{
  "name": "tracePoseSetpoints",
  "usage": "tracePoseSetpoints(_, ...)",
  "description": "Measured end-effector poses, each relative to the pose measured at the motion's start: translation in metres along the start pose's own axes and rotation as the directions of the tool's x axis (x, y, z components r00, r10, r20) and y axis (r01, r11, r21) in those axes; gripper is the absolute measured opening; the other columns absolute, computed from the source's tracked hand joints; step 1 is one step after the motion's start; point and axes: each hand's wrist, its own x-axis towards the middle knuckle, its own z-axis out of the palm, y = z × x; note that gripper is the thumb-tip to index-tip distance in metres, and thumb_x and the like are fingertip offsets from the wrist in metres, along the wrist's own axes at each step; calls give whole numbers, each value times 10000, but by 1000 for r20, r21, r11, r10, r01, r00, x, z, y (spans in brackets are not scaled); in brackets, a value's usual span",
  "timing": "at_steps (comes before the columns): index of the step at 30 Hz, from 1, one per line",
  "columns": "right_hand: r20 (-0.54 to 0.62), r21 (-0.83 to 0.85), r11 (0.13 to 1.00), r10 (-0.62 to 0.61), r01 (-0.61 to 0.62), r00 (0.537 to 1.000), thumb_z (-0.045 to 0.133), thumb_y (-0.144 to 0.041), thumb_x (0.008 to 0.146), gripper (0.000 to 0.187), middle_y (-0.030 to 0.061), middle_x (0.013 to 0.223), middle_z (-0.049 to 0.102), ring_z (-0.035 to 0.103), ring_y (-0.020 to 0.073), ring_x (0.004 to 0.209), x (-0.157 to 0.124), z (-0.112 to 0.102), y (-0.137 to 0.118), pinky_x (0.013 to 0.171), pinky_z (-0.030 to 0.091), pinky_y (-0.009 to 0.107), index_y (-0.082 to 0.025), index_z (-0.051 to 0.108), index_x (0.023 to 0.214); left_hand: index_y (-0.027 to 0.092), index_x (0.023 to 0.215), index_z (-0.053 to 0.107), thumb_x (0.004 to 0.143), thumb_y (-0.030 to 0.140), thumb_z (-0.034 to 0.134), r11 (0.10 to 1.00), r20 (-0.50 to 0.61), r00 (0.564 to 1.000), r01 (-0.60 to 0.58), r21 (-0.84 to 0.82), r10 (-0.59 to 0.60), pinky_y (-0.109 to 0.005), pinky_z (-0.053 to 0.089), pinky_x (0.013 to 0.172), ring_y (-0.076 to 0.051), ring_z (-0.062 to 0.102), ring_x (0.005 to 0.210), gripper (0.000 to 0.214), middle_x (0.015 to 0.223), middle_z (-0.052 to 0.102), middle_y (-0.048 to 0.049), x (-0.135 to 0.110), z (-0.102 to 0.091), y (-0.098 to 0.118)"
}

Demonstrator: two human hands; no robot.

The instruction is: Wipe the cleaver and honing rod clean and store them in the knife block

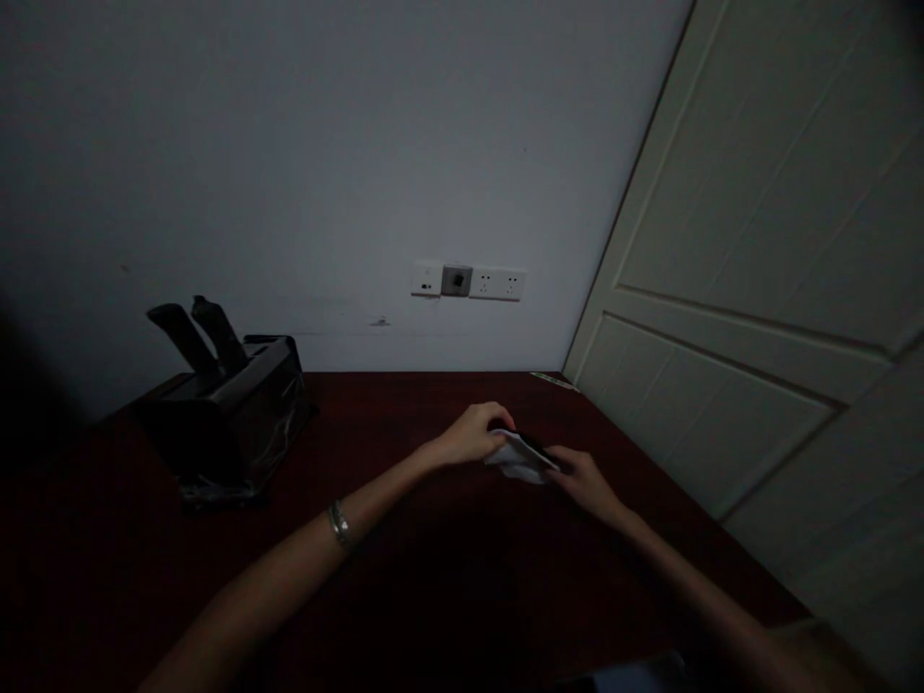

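A thin white sheet (521, 460), like a tissue or cloth, spans the gap between my two hands above the dark red tabletop. Along its upper edge runs something dark and flat, too dim to name. My left hand (476, 433) pinches the sheet's left end, fingers curled over the top; a silvery bracelet (338, 524) circles that wrist. At the right end, my right hand (581, 479) grips the sheet between thumb and fingers. Part of the sheet hangs loose below the hands.
On the left stands a black slotted block (231, 414) with two black handles (217, 332) sticking up. Wall sockets (498, 283) sit behind the table (404, 404). A panelled door (722, 385) borders the right side. A pale object (639, 676) shows at the bottom edge.
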Motion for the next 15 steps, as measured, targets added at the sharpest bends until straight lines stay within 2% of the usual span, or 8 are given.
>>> tracePoseSetpoints(2, -107, -209, 973, -124, 100, 986, 502, -208, 744, 278, 80, 1000, 652, 574, 243, 968, -18, -34, 23, 875, 430, 397, -186, 644, 982, 134, 905, 576, 717, 58, 464, 989, 38, 990, -138, 59, 136, -235, 440, 753, -137, 548, 850, 232, 946, 589, -62, 5, 30, 2)
tracePoseSetpoints(3, -126, -302, 944, -177, 133, 976, 480, -187, 751, 304, 91, 1045, 639, 555, 244, 1021, -30, -49, 35, 910, 411, 414, -193, 632, 1013, 137, 925, 560, 733, 53, 448, 974, 80, 976, -209, 85, 202, -236, 437, 778, -138, 545, 878, 237, 977, 578, -70, 6, 47, 3)
tracePoseSetpoints(4, -121, -386, 909, -220, 158, 968, 470, -176, 756, 314, 94, 1055, 640, 548, 244, 1043, -43, -62, 47, 918, 409, 426, -201, 628, 1026, 144, 948, 546, 753, 50, 433, 954, 144, 955, -276, 116, 259, -244, 430, 809, -143, 541, 911, 244, 1006, 572, -75, 7, 64, 4)
tracePoseSetpoints(6, -88, -511, 842, -252, 173, 964, 427, -129, 769, 351, 92, 1056, 646, 551, 235, 1051, -71, -81, 67, 899, 430, 426, -210, 619, 1051, 147, 979, 528, 766, 50, 437, 887, 287, 884, -428, 175, 369, -273, 401, 885, -167, 521, 998, 251, 1054, 564, -91, 6, 97, 6)
tracePoseSetpoints(8, -23, -586, 789, -242, 183, 970, 407, -88, 758, 404, 88, 1087, 642, 548, 227, 1071, -100, -90, 83, 890, 449, 415, -220, 611, 1081, 151, 1009, 521, 782, 84, 463, 818, 382, 813, -538, 204, 439, -304, 390, 911, -197, 499, 1056, 243, 1094, 555, -111, 5, 125, 6)
tracePoseSetpoints(10, 41, -627, 758, -199, 180, 979, 406, -67, 745, 442, 81, 1115, 636, 545, 221, 1087, -127, -92, 94, 878, 470, 396, -237, 608, 1099, 173, 1017, 530, 770, 110, 499, 787, 436, 773, -583, 203, 461, -334, 407, 889, -218, 506, 1056, 257, 1099, 556, -115, 4, 144, 7)
tracePoseSetpoints(12, 77, -654, 740, -145, 160, 986, 417, -70, 749, 448, 69, 1132, 632, 542, 219, 1098, -150, -91, 99, 869, 485, 385, -256, 608, 1110, 191, 1002, 548, 744, 119, 519, 778, 470, 746, -603, 176, 472, -351, 424, 862, -228, 528, 1029, 269, 1077, 567, -110, 3, 155, 7)
tracePoseSetpoints(15, 59, -678, 725, -111, 122, 992, 448, -106, 762, 418, 56, 1136, 633, 541, 228, 1103, -172, -90, 98, 864, 498, 393, -266, 611, 1111, 174, 987, 566, 713, 131, 518, 760, 496, 698, -641, 112, 516, -353, 424, 880, -241, 532, 1036, 282, 1061, 579, -117, 3, 160, 8)
